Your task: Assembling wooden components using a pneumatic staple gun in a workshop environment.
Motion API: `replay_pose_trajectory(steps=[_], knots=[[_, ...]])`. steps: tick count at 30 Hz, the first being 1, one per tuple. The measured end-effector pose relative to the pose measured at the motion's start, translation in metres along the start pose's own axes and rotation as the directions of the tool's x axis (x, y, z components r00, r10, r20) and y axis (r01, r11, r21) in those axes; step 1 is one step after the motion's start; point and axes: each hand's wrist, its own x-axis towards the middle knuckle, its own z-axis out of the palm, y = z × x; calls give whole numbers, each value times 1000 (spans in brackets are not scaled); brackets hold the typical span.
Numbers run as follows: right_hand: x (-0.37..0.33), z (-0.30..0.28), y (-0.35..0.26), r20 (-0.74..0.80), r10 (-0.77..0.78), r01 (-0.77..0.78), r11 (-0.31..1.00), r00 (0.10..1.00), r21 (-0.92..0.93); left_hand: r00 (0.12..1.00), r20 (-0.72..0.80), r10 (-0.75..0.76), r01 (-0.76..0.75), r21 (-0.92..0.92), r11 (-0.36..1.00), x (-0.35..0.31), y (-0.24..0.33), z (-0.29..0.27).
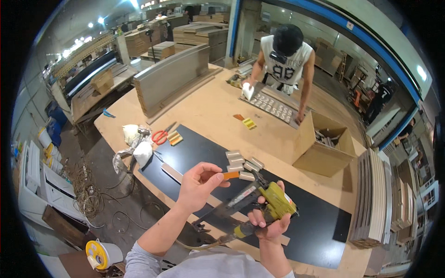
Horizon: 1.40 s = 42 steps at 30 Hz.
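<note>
Between thumb and fingers of my left hand [200,183] is a short orange strip [231,176] that looks like joined nails. My right hand [271,223] is closed round the grip of a yellow-green air nail gun [277,200]. Its dark magazine [238,198] points left, below my left hand, and a hose [199,246] runs off near my body. Under both hands lies a black panel [320,222] on the table. Several small beige blocks [235,161] sit on it just beyond the nail gun. A narrow wooden strip [171,173] is partly hidden by my left hand.
Red-handled scissors [160,137], yellow strips [175,138] and crumpled white bags [142,153] lie left. An upright grey panel [176,78] stands behind them. Across the table a person [286,60] bends over a panel with pale squiggles [272,107]. Right are a cardboard box [322,155] and stacked boards [371,199].
</note>
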Motion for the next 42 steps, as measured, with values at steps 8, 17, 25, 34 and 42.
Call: replay_pose_trajectory(steps=[8, 17, 25, 34, 42], knots=[[-38, -9, -24, 59, 29, -35, 994, 998, 99, 994, 61, -85, 73, 177, 981, -54, -20, 46], [-58, -13, -36, 91, -7, -13, 977, 996, 214, 988, 122, -93, 27, 462, 886, -67, -11, 69], [-61, 4, -44, -115, 28, -40, 994, 993, -101, 967, 161, -196, 150, 261, 954, -69, -19, 63], [-30, -7, -26, -62, 141, -148, 980, 988, -131, 955, 228, -191, 88, 399, 913, -55, -7, 22], [-8, -26, -8, -59, 183, -180, 982, 981, 56, 949, 203, -243, 184, 270, 945, -33, -7, 12]])
